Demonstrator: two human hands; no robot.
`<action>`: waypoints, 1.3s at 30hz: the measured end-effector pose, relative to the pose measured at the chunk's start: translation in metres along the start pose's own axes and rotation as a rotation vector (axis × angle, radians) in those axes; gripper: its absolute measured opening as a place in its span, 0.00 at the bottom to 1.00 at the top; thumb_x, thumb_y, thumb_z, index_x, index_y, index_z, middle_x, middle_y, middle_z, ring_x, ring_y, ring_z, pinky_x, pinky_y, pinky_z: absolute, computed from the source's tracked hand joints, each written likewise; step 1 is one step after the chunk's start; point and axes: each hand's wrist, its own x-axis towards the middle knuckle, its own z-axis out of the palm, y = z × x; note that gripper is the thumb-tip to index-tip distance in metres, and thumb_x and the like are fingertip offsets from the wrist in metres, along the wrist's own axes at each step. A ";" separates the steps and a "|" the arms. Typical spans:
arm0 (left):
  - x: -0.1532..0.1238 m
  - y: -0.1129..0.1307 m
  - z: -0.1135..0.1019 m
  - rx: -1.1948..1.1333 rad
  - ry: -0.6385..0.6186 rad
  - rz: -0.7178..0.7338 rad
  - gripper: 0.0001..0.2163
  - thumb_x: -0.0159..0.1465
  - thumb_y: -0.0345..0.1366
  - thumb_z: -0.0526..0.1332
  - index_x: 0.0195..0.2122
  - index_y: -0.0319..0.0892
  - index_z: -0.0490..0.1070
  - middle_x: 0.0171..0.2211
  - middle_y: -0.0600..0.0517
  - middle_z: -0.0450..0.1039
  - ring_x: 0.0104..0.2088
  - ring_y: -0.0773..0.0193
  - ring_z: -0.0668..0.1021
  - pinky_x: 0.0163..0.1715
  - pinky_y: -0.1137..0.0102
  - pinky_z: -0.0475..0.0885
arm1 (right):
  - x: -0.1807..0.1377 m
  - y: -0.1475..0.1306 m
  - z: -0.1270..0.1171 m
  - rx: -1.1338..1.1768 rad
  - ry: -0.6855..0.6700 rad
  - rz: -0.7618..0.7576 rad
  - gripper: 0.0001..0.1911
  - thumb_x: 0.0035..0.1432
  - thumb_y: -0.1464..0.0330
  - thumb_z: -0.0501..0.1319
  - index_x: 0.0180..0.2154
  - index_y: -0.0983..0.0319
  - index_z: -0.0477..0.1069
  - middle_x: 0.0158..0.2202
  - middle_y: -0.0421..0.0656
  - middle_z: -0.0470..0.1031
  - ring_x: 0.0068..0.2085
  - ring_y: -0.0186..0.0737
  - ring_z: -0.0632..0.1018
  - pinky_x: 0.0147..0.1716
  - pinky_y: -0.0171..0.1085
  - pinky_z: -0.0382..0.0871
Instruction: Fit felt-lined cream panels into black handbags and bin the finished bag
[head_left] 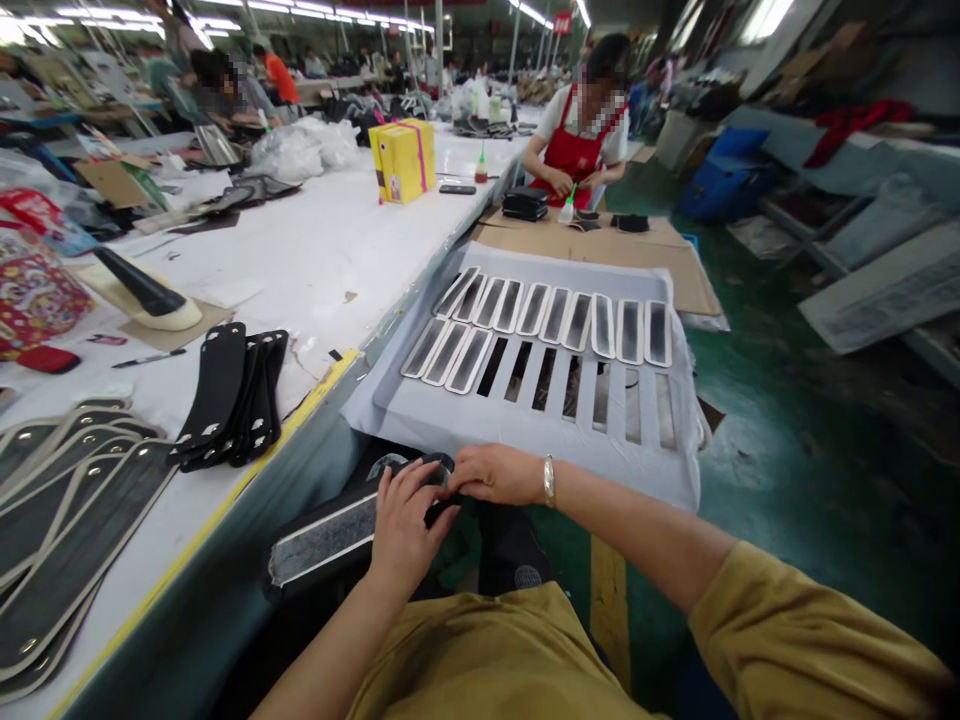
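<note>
The long black strap piece with a pale glued face [330, 535], pinched at one end by both the left hand [405, 525] and the right hand [499, 473] just before the grey slotted tray [525, 425], could be dropped floorwards if that hold were loosened.

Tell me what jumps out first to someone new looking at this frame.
Front and centre, the left hand and right hand together grip a long black strip with a pale centre. Just beyond lies a white slotted board holding rows of similar strips. Further back on the white table stands a bright yellow box.
</note>
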 end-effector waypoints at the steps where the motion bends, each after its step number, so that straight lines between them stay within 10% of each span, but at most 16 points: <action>1: 0.001 0.000 0.000 0.000 -0.004 -0.004 0.04 0.59 0.38 0.61 0.34 0.45 0.73 0.50 0.48 0.71 0.55 0.52 0.69 0.58 0.48 0.54 | 0.004 0.002 -0.004 -0.016 -0.060 -0.026 0.11 0.56 0.76 0.56 0.40 0.62 0.75 0.34 0.42 0.70 0.36 0.34 0.71 0.39 0.32 0.65; 18: 0.008 0.003 -0.005 -0.037 -0.040 -0.056 0.03 0.57 0.37 0.62 0.33 0.47 0.74 0.52 0.49 0.70 0.56 0.51 0.67 0.58 0.46 0.53 | 0.034 0.016 -0.020 -0.004 -0.330 -0.090 0.05 0.52 0.76 0.61 0.34 0.64 0.74 0.31 0.39 0.70 0.32 0.32 0.70 0.34 0.30 0.62; 39: 0.009 0.004 -0.003 -0.036 -0.078 -0.079 0.04 0.57 0.38 0.61 0.32 0.46 0.72 0.53 0.49 0.69 0.57 0.50 0.66 0.57 0.45 0.52 | 0.029 -0.007 -0.012 -0.051 -0.209 0.202 0.08 0.45 0.77 0.59 0.30 0.64 0.74 0.28 0.39 0.72 0.30 0.33 0.71 0.29 0.30 0.61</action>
